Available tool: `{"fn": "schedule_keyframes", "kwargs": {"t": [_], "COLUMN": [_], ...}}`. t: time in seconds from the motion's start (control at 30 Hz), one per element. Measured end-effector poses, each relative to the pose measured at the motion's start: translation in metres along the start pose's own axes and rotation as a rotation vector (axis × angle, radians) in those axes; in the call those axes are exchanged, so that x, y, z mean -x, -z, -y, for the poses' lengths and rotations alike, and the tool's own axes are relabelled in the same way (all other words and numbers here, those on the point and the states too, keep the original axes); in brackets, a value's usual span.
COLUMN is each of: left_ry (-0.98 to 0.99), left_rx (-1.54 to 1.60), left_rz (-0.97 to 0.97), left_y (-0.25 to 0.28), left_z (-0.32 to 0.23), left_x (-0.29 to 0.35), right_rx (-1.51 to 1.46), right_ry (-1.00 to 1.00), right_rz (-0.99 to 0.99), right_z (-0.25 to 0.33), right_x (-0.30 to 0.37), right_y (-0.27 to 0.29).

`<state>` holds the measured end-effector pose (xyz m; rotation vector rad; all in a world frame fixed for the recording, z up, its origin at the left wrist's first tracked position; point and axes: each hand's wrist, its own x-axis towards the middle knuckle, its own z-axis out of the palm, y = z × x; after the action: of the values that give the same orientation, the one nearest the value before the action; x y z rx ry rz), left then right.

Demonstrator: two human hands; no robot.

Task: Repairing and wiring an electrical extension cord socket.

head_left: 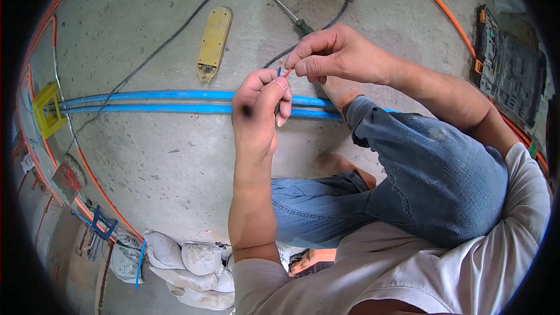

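Observation:
In front of me, my left hand (259,102) is closed in a pinch around two thin electrical wires, one with a blue wire (279,72) jacket and the other a red wire (287,73). Bare copper strands (280,63) show at the wire tips. From the right, my right hand (341,55) pinches the end of the red wire between thumb and forefinger. Both hands are close together above two blue conduits (192,108) on the concrete floor. Where the wires run below my left fingers is hidden.
A screwdriver (284,7) with a dark green handle and a flat yellow tool (214,44) lie beyond my hands. A black cable (175,35) crosses the floor. An open tool case (508,70) sits at right, sacks (200,258) at lower left, a yellow box (48,110) at left.

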<state>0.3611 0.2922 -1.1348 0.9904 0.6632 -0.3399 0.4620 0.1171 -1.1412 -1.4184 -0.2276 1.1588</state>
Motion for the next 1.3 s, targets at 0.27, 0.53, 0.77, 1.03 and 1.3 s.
{"fn": "schedule_keyframes", "kwargs": {"t": [0.27,0.53,0.77,1.03,1.3], "left_ry": [0.035,-0.158,-0.506,-0.787,-0.699], "left_rx": [0.019,-0.134,-0.571,-0.994,-1.056], "left_rz": [0.017,-0.043,-0.149,-0.13,-0.092], "left_y": [-0.003,-0.006,-0.005,-0.011,-0.006], "left_z": [0.0,0.014,0.029,0.029,0.027], "left_x": [0.0,0.0,-0.002,-0.006,-0.006], "right_rx": [0.025,0.049,-0.082,-0.448,-0.397], "right_ry": [0.068,0.032,-0.119,-0.388,-0.411], "right_rz": [-0.02,-0.147,-0.11,-0.126,-0.115], "right_z": [-0.002,-0.003,-0.008,-0.014,-0.019], "right_x": [0.001,0.0,-0.001,0.004,0.002], "right_y": [0.001,-0.009,-0.006,-0.003,-0.001]}}
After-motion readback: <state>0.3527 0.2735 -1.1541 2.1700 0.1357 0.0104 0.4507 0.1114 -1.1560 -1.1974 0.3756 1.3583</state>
